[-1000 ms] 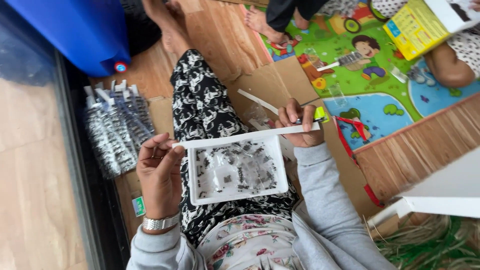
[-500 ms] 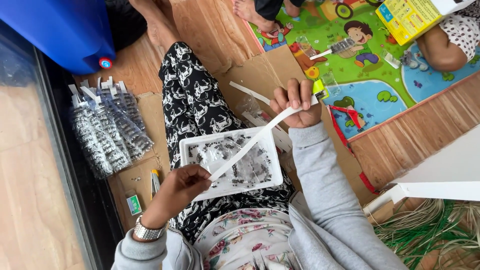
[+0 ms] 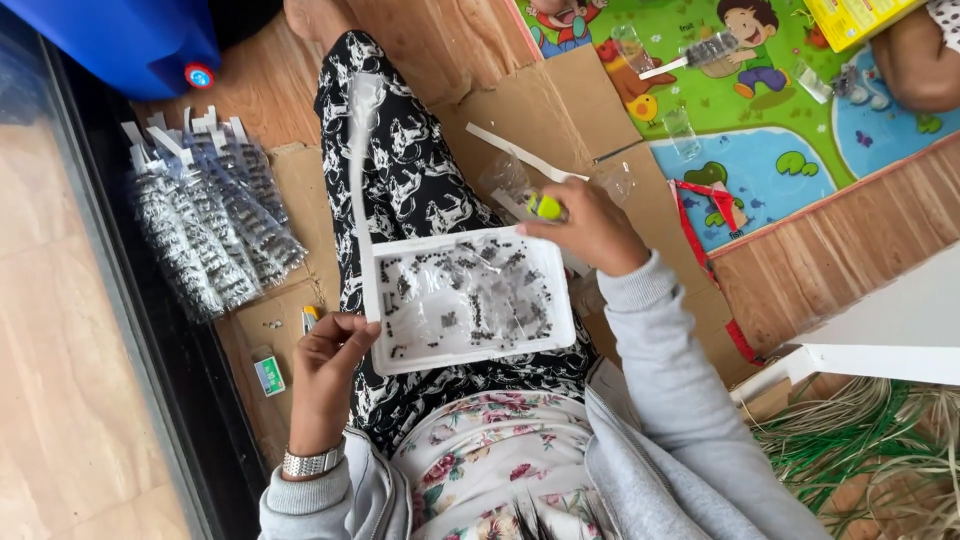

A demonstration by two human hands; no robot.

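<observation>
Now the left hand (image 3: 325, 360) alone pinches the long clear strip (image 3: 357, 190), upright beside the white tray (image 3: 470, 300) on the lap; the right hand (image 3: 590, 232), released, apparently grips a yellow-green tool (image 3: 545, 207).

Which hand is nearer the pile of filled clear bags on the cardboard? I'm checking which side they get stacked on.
Left. The left hand holds a long strip beside the white tray, with the pile of bags just beyond it. The right hand is across the tray, holding a yellow-green object.

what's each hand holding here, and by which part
The left hand pinches the lower end of a long clear plastic strip. The right hand grips a small yellow-green object, mostly hidden by the fingers.
</observation>
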